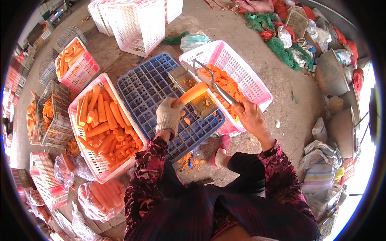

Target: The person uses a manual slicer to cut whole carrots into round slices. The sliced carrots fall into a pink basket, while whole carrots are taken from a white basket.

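Note:
My left hand (170,114), in a pale knitted glove, grips a peeled carrot (193,92) that lies slanted over a metal tray-like fixture (208,107). My bare right hand (248,113) holds the handle of a metal cutting blade (208,79), which stands at the carrot's far end. The fixture rests on an upturned blue plastic crate (144,78). Carrot slices (232,86) fill part of a pink and white plastic basket (247,69) just beyond the blade. A few slices lie on the blue crate near my left hand.
Left of the blue crate, a pink and white basket (104,177) holds many peeled carrots (105,129). Bagged carrots (102,198) lie nearer me on the left. White baskets (129,27) stand at the back. Metal basins (331,72) and sacks line the right side.

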Available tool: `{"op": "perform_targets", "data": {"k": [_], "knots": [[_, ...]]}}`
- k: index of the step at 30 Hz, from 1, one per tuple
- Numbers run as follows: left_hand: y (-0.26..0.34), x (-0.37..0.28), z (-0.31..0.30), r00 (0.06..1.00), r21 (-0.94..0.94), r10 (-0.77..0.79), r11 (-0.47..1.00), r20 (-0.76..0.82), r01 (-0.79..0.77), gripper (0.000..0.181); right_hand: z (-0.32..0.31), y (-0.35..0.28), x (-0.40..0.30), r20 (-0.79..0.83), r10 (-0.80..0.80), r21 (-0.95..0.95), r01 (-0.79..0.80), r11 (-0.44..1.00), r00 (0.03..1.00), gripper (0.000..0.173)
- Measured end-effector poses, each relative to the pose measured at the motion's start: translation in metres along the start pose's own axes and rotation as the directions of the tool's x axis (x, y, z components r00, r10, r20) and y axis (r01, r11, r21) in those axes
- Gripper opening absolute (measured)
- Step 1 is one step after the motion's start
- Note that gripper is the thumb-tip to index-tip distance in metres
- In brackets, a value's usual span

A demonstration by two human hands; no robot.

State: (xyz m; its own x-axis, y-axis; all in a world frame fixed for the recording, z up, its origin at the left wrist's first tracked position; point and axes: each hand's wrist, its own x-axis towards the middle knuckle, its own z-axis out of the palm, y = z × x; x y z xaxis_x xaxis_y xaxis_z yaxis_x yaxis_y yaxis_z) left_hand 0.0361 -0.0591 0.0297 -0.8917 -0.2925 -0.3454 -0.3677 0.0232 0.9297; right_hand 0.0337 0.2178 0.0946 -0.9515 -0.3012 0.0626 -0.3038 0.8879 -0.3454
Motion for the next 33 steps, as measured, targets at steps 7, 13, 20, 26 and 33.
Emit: {"op": "perform_targets", "data": {"k": [7,13,20,26,33], "knots": [[0.009,0.0,0.0,1.0,-0.02,-0.013,1.0,0.024,0.013,0.027,0.103,0.043,-0.03,0.153,0.297,-0.021,-0.298,0.954,0.943,0.028],[-0.007,0.005,-0.004,0.998,0.026,0.056,0.998,0.012,-0.057,0.025,0.031,0.018,-0.013,0.136,0.164,0.091,-0.177,0.98,0.977,0.032],[0.002,0.002,0.011,0.997,0.003,0.036,0.999,0.062,-0.037,0.025,0.097,0.046,-0.036,0.098,0.196,-0.104,-0.186,0.977,0.976,0.029],[-0.018,0.002,0.006,0.985,0.114,0.171,0.979,0.001,-0.17,0.022,0.036,0.021,-0.018,0.062,-0.213,-0.328,0.221,0.919,0.975,0.032],[-0.005,0.008,0.021,0.98,0.175,0.193,0.964,0.051,-0.199,0.033,0.094,0.053,-0.027,0.148,0.278,0.117,-0.296,0.948,0.949,0.043]]}}
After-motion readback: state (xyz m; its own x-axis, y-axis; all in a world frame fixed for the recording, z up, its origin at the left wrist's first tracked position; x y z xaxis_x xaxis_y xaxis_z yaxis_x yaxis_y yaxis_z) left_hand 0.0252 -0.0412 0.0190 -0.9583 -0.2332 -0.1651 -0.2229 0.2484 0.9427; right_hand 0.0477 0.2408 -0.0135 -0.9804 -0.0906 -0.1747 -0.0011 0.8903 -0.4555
